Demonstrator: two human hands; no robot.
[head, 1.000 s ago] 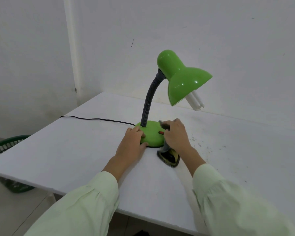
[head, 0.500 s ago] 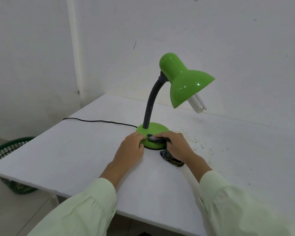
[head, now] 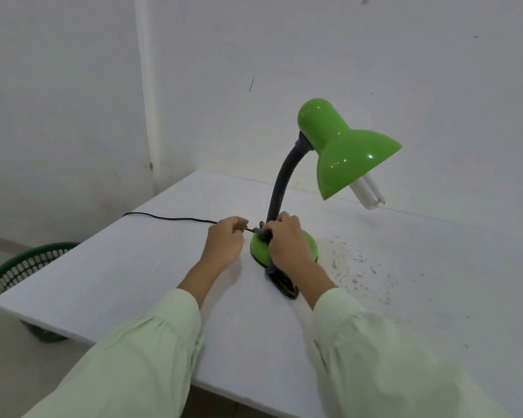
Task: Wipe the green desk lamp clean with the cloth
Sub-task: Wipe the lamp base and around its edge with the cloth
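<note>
The green desk lamp (head: 341, 152) stands on the white table (head: 133, 282), with a grey flexible neck and a round green base (head: 260, 248). A white bulb pokes out of its shade. My right hand (head: 287, 239) lies over the base at the foot of the neck, shut on a dark cloth (head: 281, 285) whose tail trails onto the table under my wrist. My left hand (head: 225, 242) sits just left of the base, fingers pinched on the black cord (head: 169, 218) where it enters the lamp.
The cord runs left across the table to its edge. A dark green mesh basket (head: 24, 267) stands on the floor beyond the table's left corner. Specks of dirt dot the table right of the lamp. White walls stand close behind.
My right hand has slid with the cloth from the front of the base to its back left, by the neck. My left hand left the base and took the cord.
</note>
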